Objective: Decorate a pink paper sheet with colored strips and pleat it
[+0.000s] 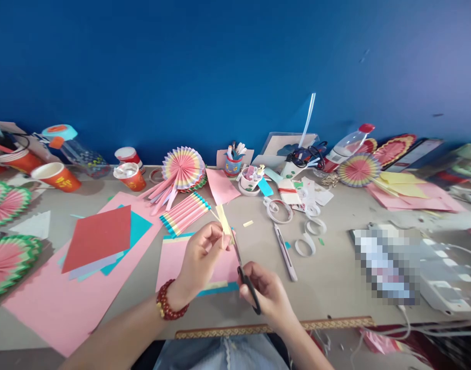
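My left hand [204, 254] pinches a narrow yellow paper strip [222, 218] upright between thumb and fingers. In my right hand [266, 289] is a pair of scissors [250, 288] with black handles, its blades pointing up beside the strip. Beneath my hands lies a pink sheet [173, 262] with blue and yellow bands along its edges. Just beyond my left hand rests a pleated paper piece [187, 213] in pink, yellow and blue. A small yellow scrap [248, 223] lies on the table past the scissors.
A utility knife [285, 254] and tape rolls [278, 211] lie to the right, near a power strip [445, 280]. Coloured paper sheets [100, 236] are stacked at left. Paper cups [58, 177], bottles [345, 149] and a paper rosette [183, 167] line the blue wall.
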The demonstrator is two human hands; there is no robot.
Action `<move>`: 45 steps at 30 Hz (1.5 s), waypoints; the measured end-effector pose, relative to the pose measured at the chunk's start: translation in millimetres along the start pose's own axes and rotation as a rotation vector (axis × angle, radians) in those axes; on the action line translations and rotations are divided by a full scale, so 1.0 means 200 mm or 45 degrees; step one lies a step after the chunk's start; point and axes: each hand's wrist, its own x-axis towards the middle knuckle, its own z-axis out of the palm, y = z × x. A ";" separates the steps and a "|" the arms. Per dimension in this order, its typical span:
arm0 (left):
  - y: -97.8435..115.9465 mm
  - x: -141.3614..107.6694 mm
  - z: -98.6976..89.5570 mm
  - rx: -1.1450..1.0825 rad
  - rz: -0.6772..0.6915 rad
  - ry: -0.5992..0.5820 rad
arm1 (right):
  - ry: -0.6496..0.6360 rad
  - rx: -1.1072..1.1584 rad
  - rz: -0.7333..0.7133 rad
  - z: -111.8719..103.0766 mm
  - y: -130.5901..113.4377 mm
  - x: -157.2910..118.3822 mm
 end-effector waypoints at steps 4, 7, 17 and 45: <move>0.00 0.00 0.00 0.001 -0.009 -0.002 | -0.005 0.021 0.014 0.00 -0.01 0.00; 0.00 0.00 0.00 0.014 -0.003 0.001 | -0.010 0.026 0.022 0.00 -0.02 0.01; 0.00 0.00 0.00 0.006 -0.034 -0.003 | 0.004 -0.003 0.012 0.00 -0.01 0.01; -0.02 0.00 0.00 -0.033 -0.076 -0.002 | 0.011 -0.038 0.039 0.00 -0.03 0.01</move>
